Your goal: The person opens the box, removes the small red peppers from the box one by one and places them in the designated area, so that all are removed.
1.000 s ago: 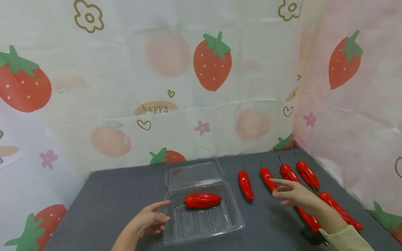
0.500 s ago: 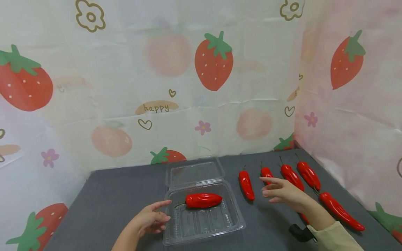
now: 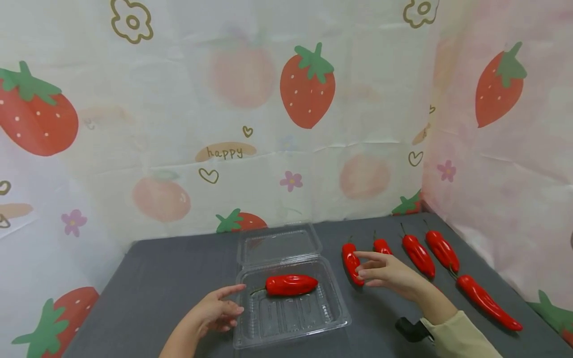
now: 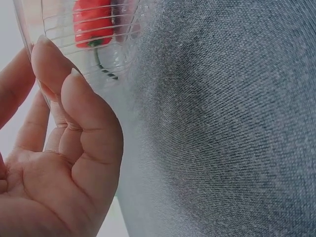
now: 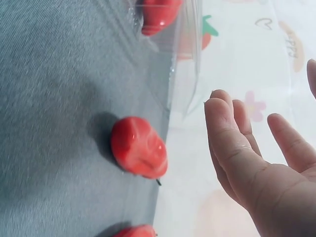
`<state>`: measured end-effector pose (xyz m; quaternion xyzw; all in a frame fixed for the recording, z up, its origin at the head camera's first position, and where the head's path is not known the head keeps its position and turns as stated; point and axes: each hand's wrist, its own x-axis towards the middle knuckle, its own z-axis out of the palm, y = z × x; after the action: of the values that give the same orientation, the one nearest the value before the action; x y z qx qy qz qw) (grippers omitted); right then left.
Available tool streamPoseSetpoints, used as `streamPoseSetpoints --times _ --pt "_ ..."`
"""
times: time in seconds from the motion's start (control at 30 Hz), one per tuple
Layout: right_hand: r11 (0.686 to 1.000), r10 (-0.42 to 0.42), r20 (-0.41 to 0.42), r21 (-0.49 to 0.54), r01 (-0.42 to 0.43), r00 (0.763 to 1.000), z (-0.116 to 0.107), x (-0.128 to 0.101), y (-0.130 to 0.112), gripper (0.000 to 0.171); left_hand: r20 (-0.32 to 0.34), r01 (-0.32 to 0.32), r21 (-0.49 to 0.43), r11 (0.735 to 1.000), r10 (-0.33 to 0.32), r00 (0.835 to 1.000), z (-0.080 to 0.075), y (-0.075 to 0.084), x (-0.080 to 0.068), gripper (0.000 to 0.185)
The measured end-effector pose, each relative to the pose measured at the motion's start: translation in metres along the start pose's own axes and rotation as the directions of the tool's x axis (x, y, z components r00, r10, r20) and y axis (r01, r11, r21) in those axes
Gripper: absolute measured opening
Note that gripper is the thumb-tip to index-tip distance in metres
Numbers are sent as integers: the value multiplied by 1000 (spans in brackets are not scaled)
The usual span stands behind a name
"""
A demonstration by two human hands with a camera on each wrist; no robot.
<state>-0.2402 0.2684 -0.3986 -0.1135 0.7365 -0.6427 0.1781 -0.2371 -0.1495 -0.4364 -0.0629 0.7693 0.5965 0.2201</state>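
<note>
A clear plastic clamshell box [image 3: 295, 333] stands with its lid folded back, and one red chili pepper [image 3: 291, 285] lies across its base. My left hand [image 3: 216, 311] is at the box's left rim, index finger stretched out and thumb lower; in the left wrist view its fingertips [image 4: 47, 61] are right at the clear edge. My right hand [image 3: 391, 275] hovers palm down with loosely bent fingers, overlapping the lower part of the red chili pepper [image 3: 350, 256] nearest the box. In the right wrist view a gap shows between the right hand's fingers [image 5: 227, 133] and this pepper [image 5: 138, 147].
Several more red chili peppers lie on the right: one pepper [image 3: 382, 245] behind my right hand, a pepper [image 3: 418, 256], a pepper [image 3: 442, 248] and a pepper [image 3: 488, 301]. A black curved piece [image 3: 411, 329] shows by my right sleeve [image 3: 461, 335]. Strawberry-print cloth [image 3: 250, 109] backs the grey table [image 3: 179, 278].
My right hand has moved left, from over the peppers further right to over the one nearest the box. My left hand and the box stay in place; the head view has shifted slightly.
</note>
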Motion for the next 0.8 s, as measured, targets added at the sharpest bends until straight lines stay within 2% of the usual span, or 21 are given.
streamPoseSetpoints --times 0.8 --pt "999 -20 26 51 19 999 23 20 -5 71 -5 15 -10 1000 -15 1000 0 2 -2 60"
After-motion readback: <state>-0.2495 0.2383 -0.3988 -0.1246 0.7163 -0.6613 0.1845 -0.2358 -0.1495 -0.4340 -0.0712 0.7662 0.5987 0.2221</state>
